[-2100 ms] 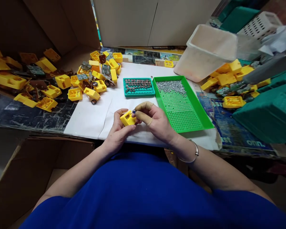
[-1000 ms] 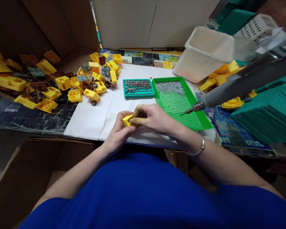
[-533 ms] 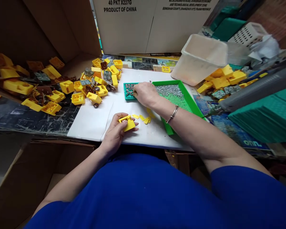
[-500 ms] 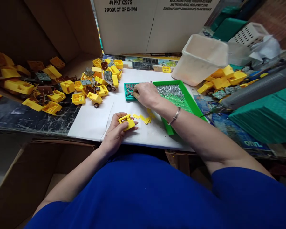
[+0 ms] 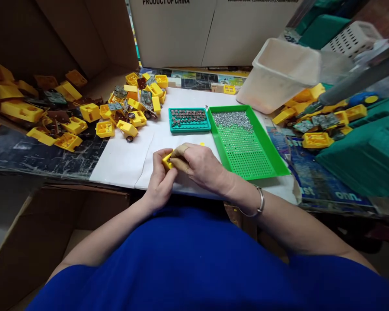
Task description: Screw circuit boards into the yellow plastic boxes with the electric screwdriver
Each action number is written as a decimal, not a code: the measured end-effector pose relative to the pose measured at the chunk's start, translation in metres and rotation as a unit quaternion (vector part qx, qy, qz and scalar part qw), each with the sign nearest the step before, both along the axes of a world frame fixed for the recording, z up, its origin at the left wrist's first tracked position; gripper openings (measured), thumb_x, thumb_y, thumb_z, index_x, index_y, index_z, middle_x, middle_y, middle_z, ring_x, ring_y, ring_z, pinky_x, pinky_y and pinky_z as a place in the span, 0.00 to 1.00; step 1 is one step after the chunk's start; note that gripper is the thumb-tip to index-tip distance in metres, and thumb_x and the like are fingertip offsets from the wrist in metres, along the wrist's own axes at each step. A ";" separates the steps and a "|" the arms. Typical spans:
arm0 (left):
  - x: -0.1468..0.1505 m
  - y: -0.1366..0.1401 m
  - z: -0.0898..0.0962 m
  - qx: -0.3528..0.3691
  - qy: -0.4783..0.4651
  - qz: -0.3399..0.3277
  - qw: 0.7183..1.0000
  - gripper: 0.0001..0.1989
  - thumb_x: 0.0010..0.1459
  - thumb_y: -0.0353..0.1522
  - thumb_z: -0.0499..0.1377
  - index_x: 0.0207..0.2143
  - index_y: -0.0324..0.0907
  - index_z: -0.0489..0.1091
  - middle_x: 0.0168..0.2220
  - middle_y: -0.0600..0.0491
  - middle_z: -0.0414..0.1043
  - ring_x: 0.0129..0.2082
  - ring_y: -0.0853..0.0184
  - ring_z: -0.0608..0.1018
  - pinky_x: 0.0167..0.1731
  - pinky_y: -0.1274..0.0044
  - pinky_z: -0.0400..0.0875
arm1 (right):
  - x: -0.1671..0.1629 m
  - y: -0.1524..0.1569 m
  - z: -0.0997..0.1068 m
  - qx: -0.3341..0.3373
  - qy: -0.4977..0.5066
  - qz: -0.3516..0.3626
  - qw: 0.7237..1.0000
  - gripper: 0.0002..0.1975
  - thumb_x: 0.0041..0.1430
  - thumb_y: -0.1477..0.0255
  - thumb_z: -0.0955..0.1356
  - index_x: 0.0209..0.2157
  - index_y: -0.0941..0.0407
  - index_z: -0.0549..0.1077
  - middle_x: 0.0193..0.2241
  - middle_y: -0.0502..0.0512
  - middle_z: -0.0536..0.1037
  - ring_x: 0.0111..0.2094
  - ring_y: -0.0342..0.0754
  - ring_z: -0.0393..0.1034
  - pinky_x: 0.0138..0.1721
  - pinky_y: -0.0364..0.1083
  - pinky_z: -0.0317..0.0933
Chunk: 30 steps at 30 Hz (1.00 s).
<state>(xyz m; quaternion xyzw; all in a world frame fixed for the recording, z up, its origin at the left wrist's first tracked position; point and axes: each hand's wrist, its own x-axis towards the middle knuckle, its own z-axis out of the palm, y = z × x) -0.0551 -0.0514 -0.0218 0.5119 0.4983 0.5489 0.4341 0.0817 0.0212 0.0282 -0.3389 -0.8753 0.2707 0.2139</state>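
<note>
My left hand [image 5: 160, 183] is closed around a small yellow plastic housing [image 5: 166, 161], holding it above the white sheet [image 5: 119, 162]. My right hand [image 5: 204, 166] has its thumb and forefinger, which look tan-covered, pinched at the housing's open side. Dark metal shows at those fingertips; whatever they grip is mostly hidden. Beyond the hands lies a teal tray [image 5: 190, 128] with rows of small round metal pieces like button cells [image 5: 188, 115]. Beside it, a green perforated tray [image 5: 277, 162] carries many tiny silvery parts [image 5: 233, 119] at its far end.
At left, yellow housings [image 5: 128, 128] with wires and circuit boards spill from a cardboard box [image 5: 108, 43]. A translucent bin [image 5: 278, 77] stands at back right. Near it are more housings [image 5: 317, 140], a hanging power screwdriver [image 5: 350, 86] and teal stacked trays [image 5: 369, 151].
My right hand has come back from the teal tray to the yellow housing in my left hand. The rows in the teal tray are now uncovered, and the screwdriver hangs higher in view.
</note>
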 end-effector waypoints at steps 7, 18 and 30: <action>-0.002 0.002 -0.002 0.016 0.029 -0.058 0.998 0.15 0.60 0.30 0.54 0.50 0.43 0.56 0.45 0.51 0.64 0.44 0.66 0.69 0.47 0.72 0.65 | 0.003 0.005 -0.002 -0.128 0.037 -0.035 0.990 0.11 0.56 0.75 0.72 0.31 0.56 0.63 0.25 0.46 0.70 0.27 0.41 0.64 0.31 0.42 0.54; -0.021 0.005 0.017 -0.113 -0.187 -0.102 0.971 0.14 0.60 0.39 0.60 0.45 0.43 0.67 0.43 0.51 0.76 0.44 0.62 0.78 0.45 0.70 0.73 | 0.013 0.038 0.016 -0.190 -0.014 -0.013 0.982 0.05 0.61 0.71 0.68 0.35 0.59 0.73 0.29 0.52 0.78 0.29 0.43 0.70 0.32 0.43 0.60; -0.040 -0.006 0.027 -0.163 -0.255 -0.060 0.951 0.11 0.55 0.32 0.64 0.40 0.40 0.69 0.38 0.49 0.80 0.37 0.61 0.83 0.35 0.70 0.80 | -0.014 0.029 0.018 0.094 -0.432 0.034 0.896 0.17 0.62 0.80 0.60 0.41 0.66 0.80 0.39 0.72 0.80 0.40 0.56 0.75 0.36 0.48 0.61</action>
